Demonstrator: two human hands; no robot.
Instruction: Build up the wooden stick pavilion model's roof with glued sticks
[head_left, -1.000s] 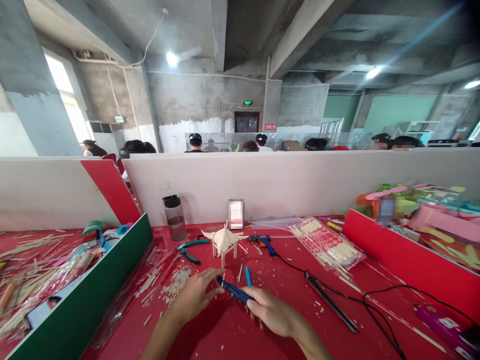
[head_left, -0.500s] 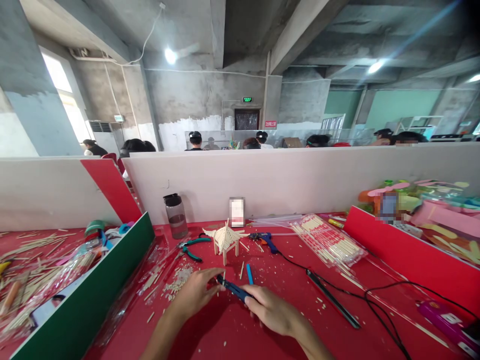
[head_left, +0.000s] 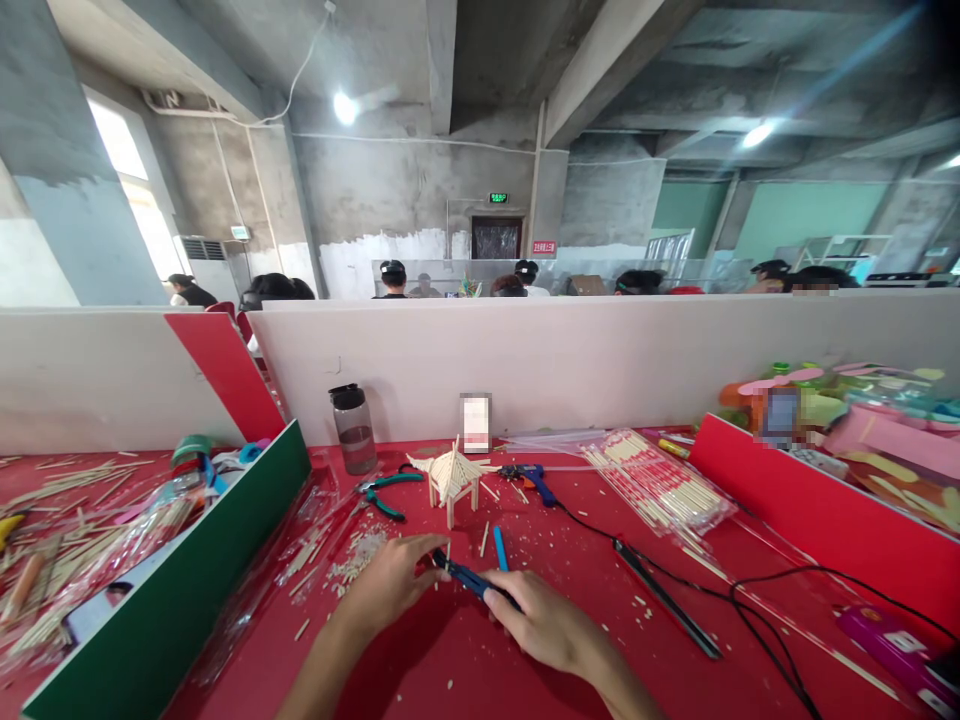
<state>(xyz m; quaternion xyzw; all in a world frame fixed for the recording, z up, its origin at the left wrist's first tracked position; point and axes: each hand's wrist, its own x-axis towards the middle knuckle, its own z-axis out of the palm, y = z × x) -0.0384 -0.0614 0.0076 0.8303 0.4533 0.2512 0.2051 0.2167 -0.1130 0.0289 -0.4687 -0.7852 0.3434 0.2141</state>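
Nearest the table's front edge, both hands work at one small tool. The right hand has its grip closed around the rear of dark blue cutters, whose nose points left and away. The left hand meets that nose, its fingertips pinched on a thin wooden stick standing at the cutter's tip. Just beyond lie a blue pen and a short loose stick. Left of the hands a scatter of wood offcuts covers the red surface. Farther back, near the table's middle, stands a small stick pavilion, with green-handled pliers to its left and a blue glue gun to its right, its black cord running toward the right edge. Bundled sticks in a clear wrapper lie toward the right. A dark bottle stands against the back partition.
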